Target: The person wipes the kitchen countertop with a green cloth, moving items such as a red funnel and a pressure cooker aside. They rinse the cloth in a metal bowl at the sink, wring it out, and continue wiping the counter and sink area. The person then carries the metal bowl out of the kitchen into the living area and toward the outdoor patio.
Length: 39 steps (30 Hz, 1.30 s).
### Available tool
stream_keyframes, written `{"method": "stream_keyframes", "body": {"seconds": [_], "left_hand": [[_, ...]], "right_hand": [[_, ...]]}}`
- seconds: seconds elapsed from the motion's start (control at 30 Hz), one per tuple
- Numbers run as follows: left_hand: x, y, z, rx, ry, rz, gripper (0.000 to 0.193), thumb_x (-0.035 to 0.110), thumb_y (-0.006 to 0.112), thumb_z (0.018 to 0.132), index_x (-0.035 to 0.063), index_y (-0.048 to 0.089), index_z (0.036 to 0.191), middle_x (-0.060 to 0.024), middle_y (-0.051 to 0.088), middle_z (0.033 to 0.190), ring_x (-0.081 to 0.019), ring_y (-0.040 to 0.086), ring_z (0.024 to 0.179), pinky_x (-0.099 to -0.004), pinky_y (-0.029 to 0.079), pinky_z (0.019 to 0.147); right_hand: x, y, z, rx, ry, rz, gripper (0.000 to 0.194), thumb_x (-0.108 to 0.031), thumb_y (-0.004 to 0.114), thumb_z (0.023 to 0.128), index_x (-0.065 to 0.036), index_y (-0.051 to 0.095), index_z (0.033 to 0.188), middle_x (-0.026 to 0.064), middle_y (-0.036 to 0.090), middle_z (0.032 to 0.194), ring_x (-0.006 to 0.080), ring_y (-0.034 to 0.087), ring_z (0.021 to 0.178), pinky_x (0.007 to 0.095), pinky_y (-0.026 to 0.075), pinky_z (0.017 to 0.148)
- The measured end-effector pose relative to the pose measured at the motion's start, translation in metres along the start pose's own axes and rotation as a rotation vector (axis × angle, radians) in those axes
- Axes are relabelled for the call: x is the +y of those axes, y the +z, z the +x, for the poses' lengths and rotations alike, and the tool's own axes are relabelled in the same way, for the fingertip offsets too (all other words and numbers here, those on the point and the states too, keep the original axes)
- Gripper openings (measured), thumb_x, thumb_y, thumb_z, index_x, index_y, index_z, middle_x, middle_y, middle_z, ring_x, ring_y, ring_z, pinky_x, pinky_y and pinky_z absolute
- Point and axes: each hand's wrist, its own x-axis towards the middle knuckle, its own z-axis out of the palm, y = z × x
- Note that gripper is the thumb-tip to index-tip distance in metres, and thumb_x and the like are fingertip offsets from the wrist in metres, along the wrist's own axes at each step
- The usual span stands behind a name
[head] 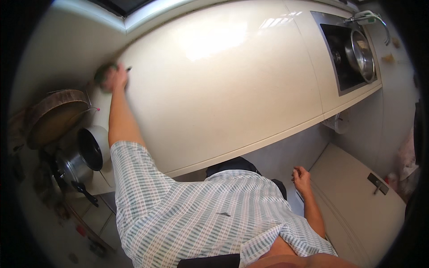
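My left hand reaches to the far left corner of a glossy cream countertop. It is at a rounded dark green object, blurred, and I cannot make out what it is or whether my fingers close around it. A small black tip sticks out beside the hand on the right. My right hand hangs low on the right, away from the countertop. Its fingers are loosely curled and nothing shows in them.
A large round wooden board, a white pot with a dark interior and a steel pot stand at the left. A steel pan sits on a black cooktop. A door with a handle is at the lower right.
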Motion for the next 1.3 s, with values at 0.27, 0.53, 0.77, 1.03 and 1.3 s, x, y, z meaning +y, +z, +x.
{"method": "stream_keyframes", "body": {"seconds": [0.27, 0.53, 0.77, 1.03, 1.3], "left_hand": [[0.191, 0.048, -0.211, 0.09, 1.105, -0.023, 0.071, 0.052, 0.038, 0.099, 0.0026, 0.035, 0.149, -0.021, 0.022, 0.159, -0.0461, 0.016, 0.147, -0.0599, 0.008, 0.118], [-0.05, 0.0, -0.235, 0.02, 0.903, -0.004, 0.069, 0.034, 0.061, 0.091, 0.0031, 0.038, 0.148, -0.0277, 0.024, 0.156, -0.0493, 0.019, 0.143, -0.0606, 0.006, 0.118], [-0.205, 0.019, -0.341, -0.261, 0.479, 0.406, 0.079, 0.042, 0.054, 0.093, 0.0111, 0.018, 0.157, -0.0265, 0.002, 0.161, -0.0598, 0.0, 0.142, -0.0753, 0.007, 0.108], [0.166, 0.087, -0.419, 0.068, 1.098, -0.159, 0.069, 0.033, 0.054, 0.092, -0.0072, 0.035, 0.145, -0.0313, 0.029, 0.152, -0.0518, 0.018, 0.143, -0.0618, 0.005, 0.117], [0.15, 0.113, -0.424, 0.268, 1.052, -0.295, 0.041, 0.013, 0.044, 0.092, -0.0095, 0.048, 0.126, -0.0308, 0.048, 0.131, -0.0468, 0.043, 0.127, -0.0518, 0.031, 0.111]], "right_hand": [[-0.024, -0.005, 0.022, -0.046, -0.116, -0.047, 0.022, -0.011, 0.059, 0.094, 0.007, 0.065, 0.106, 0.0131, 0.068, 0.074, 0.0171, 0.065, 0.06, 0.0326, 0.053, 0.055], [-0.035, -0.023, 0.058, -0.042, -0.179, -0.118, 0.023, -0.013, 0.059, 0.093, 0.006, 0.065, 0.105, 0.0163, 0.068, 0.074, 0.0203, 0.066, 0.06, 0.034, 0.053, 0.059], [-0.025, -0.022, 0.072, -0.139, -0.32, -0.196, 0.026, -0.016, 0.061, 0.092, 0.005, 0.066, 0.107, 0.0204, 0.068, 0.078, 0.0246, 0.069, 0.067, 0.0372, 0.053, 0.065], [0.045, -0.066, 0.103, -0.109, -0.439, -0.096, 0.025, -0.016, 0.062, 0.091, 0.005, 0.065, 0.104, 0.0199, 0.067, 0.077, 0.0267, 0.066, 0.067, 0.0362, 0.05, 0.064], [0.129, -0.154, 0.108, -0.003, -0.299, -0.046, 0.026, -0.018, 0.061, 0.091, 0.005, 0.067, 0.102, 0.0167, 0.067, 0.074, 0.0242, 0.064, 0.064, 0.0361, 0.051, 0.063]]}}
